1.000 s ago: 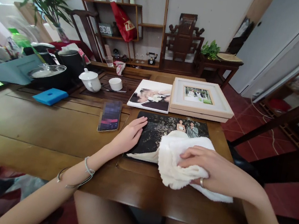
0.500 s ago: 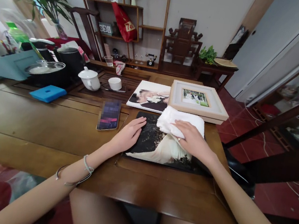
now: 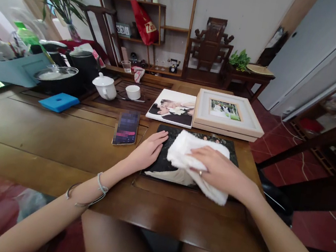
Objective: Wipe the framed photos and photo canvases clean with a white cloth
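A dark photo panel [image 3: 167, 160] showing a pale dress lies flat on the wooden table in front of me. My left hand [image 3: 151, 149] rests on its left edge, fingers stretched out and holding nothing. Under my right hand [image 3: 217, 166] is a folded white towel [image 3: 180, 149], pressed against the panel's surface. The towel covers the middle of the picture, and one end of it hangs over the panel's near edge. A ring shows on my right hand. To the left of my left hand lies a phone [image 3: 126, 127] with its screen lit.
Behind the panel are a white-edged photo print [image 3: 171, 116] and a light wood picture frame [image 3: 200, 116]. Farther left stand a lidded white cup [image 3: 105, 87], a small white cup [image 3: 133, 92], a blue block [image 3: 59, 101] and a black pan [image 3: 56, 77].
My right hand has drawn the towel down toward me across the panel, uncovering its upper part. The left hand stays in place on the panel. The view has shifted slightly.
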`<state>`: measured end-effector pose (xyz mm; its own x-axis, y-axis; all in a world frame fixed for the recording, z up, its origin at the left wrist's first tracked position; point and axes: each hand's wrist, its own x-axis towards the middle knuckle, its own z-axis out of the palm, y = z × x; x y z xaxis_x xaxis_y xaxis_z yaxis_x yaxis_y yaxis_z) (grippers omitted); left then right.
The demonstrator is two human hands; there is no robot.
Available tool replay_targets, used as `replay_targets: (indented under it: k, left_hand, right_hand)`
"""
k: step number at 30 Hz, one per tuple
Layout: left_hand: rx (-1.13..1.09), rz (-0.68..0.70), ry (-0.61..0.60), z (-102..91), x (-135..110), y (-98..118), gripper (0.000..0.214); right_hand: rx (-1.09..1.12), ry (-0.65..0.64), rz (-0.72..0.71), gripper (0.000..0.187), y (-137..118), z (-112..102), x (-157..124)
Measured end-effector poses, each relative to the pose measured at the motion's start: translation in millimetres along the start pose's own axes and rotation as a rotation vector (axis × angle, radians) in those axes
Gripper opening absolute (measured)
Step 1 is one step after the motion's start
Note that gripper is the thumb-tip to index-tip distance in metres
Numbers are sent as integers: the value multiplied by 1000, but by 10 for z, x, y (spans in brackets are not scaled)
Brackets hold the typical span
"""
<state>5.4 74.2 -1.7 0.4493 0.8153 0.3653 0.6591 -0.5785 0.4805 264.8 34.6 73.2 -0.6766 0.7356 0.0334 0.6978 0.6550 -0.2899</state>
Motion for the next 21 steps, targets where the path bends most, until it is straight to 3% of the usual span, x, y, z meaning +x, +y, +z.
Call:
replay_targets:
  k: [3, 5, 8, 15, 18, 21]
  left_hand:
    - [-4, -3, 1, -1, -2, 5, 43]
    - [-5, 0, 3, -1, -1, 5, 43]
    - [-2, 5, 5, 3, 2, -1, 42]
    - [5, 1, -13, -6, 3, -14, 43]
    - [-15, 0, -13, -13, 5, -21, 43]
    - [-35, 15, -17, -15, 9, -21, 42]
  right_hand:
    - [-67, 155, 51, 61, 344, 145, 197]
    - [-93, 207, 89, 65, 397, 230, 239]
    - [-109, 147, 92, 64, 194, 246, 159]
    - [-71, -63, -99, 58, -612, 127, -212]
    - [-15, -32, -99, 47, -611, 155, -175]
    - [-3, 93, -29, 36, -380, 205, -14]
